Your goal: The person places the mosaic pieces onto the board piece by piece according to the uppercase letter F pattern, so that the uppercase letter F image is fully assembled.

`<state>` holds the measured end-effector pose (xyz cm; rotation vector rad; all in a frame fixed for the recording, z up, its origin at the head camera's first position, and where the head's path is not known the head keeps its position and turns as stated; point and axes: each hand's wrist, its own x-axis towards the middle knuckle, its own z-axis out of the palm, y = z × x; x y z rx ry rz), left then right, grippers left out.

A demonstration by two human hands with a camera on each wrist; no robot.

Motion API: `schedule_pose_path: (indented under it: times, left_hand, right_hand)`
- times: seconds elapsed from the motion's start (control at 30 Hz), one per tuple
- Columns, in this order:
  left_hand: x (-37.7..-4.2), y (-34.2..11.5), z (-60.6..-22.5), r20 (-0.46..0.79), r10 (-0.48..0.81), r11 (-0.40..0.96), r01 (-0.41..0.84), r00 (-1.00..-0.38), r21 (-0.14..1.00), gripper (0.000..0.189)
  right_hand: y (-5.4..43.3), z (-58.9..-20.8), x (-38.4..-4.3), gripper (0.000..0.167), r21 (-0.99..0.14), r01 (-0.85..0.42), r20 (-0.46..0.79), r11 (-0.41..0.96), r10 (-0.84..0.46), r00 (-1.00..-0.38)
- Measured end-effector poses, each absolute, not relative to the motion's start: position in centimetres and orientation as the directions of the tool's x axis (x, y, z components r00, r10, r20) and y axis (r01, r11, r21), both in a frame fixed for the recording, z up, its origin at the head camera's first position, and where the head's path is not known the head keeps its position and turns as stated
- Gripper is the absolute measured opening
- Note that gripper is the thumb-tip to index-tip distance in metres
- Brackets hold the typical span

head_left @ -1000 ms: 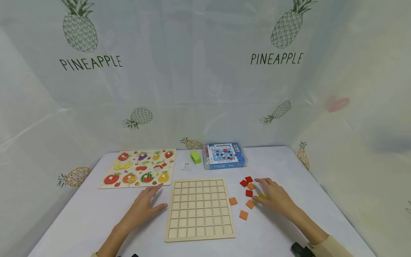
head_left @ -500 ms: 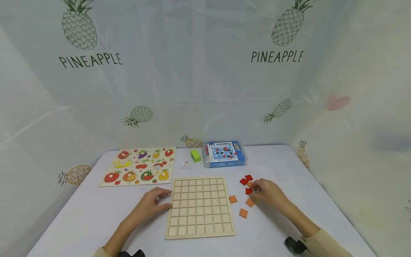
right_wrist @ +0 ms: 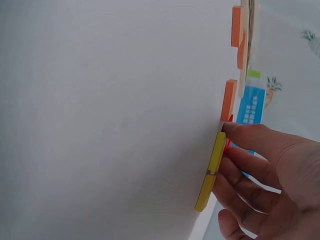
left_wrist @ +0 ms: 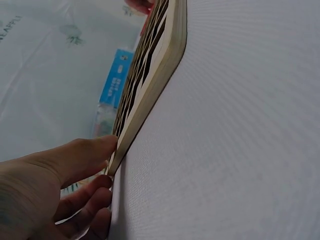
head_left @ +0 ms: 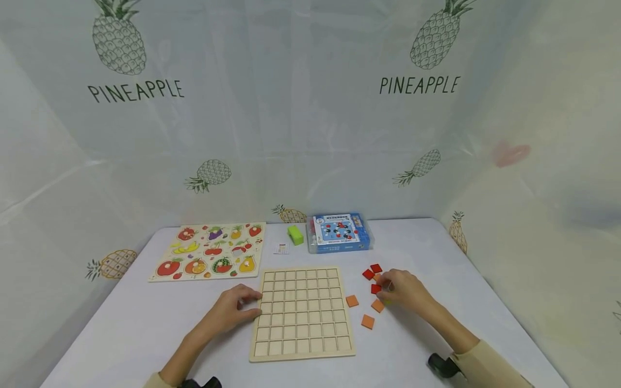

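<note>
My left hand (head_left: 234, 311) is at the left edge of the wooden grid board (head_left: 304, 358), thumb and index finger spread apart along it. In the left wrist view, the thumb (left_wrist: 95, 150) touches the board's side, with the other fingers bent below. My right hand (head_left: 405, 291) is low among small square tiles, its thumb and index fingertips apart beside a red tile (head_left: 375, 289). An orange tile (head_left: 376, 277) is partly hidden at the index fingertip. Under this hand, the right wrist view has a lime-yellow tile (right_wrist: 217, 152) and a deeper yellow tile (right_wrist: 205, 193) end to end.
Two more red tiles (head_left: 375, 268) lie beyond the right hand. Other orange tiles (head_left: 367, 321) lie between it and the board. Farther back are a fruit puzzle board (head_left: 165, 272), a green block (head_left: 295, 235), a small printed card (head_left: 282, 248) and a blue boxed set (head_left: 339, 249).
My left hand has come right and nearer, reaching the board's edge. My right hand has moved slightly left, over the tiles, with thumb and index finger closer together. The board and tiles have stayed put.
</note>
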<state>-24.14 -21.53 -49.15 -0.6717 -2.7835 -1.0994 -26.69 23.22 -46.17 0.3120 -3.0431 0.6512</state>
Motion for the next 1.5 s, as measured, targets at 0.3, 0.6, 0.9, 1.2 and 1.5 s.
schedule_pose_path:
  times: [0.3, 0.6, 0.9, 1.2, 1.5]
  left_hand:
    - [-24.2, -21.5, -48.9, 0.212, 0.368, 0.642, 0.412, -0.905, 0.646, 0.032]
    - [-24.0, -21.4, -48.8, 0.183, 0.344, 0.650, 0.374, -0.921, 0.661, 0.032]
    - [-24.0, -21.4, -48.9, 0.178, 0.339, 0.653, 0.367, -0.924, 0.662, 0.032]
    - [-24.1, -21.5, -48.9, 0.176, 0.332, 0.653, 0.361, -0.927, 0.666, 0.033]
    - [-24.0, -21.5, -49.0, 0.187, 0.339, 0.641, 0.371, -0.922, 0.672, 0.032]
  right_hand:
    - [23.1, -46.0, -26.8, 0.020, -0.386, -0.196, 0.051, 0.901, -0.192, -0.980]
    - [23.1, -46.4, -26.9, 0.021, -0.367, -0.211, 0.063, 0.906, -0.202, -0.977]
    - [22.9, -46.0, -27.0, 0.022, -0.378, -0.237, 0.097, 0.895, -0.216, -0.972]
    - [21.5, -44.7, -27.4, 0.020, -0.370, -0.279, 0.127, 0.886, -0.249, -0.960]
    - [19.9, -44.3, -27.5, 0.019, -0.401, -0.304, 0.129, 0.864, -0.275, -0.953]
